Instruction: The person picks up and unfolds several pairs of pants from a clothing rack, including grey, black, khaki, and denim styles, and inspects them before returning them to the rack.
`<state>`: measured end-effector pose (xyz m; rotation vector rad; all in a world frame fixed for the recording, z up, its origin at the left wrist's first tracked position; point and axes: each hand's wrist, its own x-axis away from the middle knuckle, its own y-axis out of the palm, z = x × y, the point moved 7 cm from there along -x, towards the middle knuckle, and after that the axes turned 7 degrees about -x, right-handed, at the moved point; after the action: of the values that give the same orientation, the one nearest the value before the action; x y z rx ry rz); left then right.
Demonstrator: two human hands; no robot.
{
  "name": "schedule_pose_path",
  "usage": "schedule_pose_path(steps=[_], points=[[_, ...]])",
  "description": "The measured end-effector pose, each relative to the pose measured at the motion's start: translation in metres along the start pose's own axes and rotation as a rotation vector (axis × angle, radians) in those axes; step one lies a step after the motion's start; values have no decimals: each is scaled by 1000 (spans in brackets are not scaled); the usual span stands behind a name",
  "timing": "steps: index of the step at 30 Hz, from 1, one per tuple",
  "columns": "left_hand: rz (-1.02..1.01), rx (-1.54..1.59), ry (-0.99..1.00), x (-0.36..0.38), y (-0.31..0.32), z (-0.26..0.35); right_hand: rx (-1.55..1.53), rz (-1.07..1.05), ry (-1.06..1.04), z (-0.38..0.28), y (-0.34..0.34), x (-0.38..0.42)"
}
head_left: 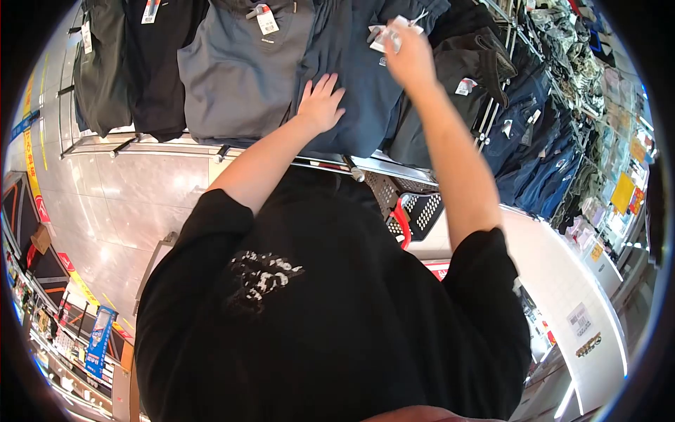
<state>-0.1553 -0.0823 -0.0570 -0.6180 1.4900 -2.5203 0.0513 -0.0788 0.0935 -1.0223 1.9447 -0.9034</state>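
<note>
My left hand (321,105) lies flat with its fingers spread on a dark navy garment (362,105), which looks like folded trousers. At the upper right of that garment, my right hand (410,56) is closed around a white price tag (383,35); its fingertips are partly blurred. Left of the navy piece lies a grey garment (242,77) with its own white tag (267,21). Close to my right forearm is a black garment (457,67) with a small tag.
A metal rack rail (330,160) runs along the front of the clothes. Below it sits a dark perforated basket (419,214) with a red handle (401,221). Blue jeans (534,155) are stacked to the right. More dark garments (105,77) lie at left.
</note>
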Motion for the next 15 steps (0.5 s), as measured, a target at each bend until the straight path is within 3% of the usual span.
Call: schedule_pose_path(steps=[1, 3, 6, 12, 15], points=[[-147, -107, 23, 4, 20, -6, 22, -99, 88, -5, 16, 40], [-187, -171, 75, 11, 33, -9, -128, -177, 159, -25, 20, 115], [-323, -229, 98, 15, 35, -13, -214, -111, 380, -46, -10, 218], [-373, -265, 140, 11, 39, -11, 42, 41, 896, -65, -88, 422], [-390, -331, 140, 9, 42, -7, 167, 92, 1294, -63, -96, 547]])
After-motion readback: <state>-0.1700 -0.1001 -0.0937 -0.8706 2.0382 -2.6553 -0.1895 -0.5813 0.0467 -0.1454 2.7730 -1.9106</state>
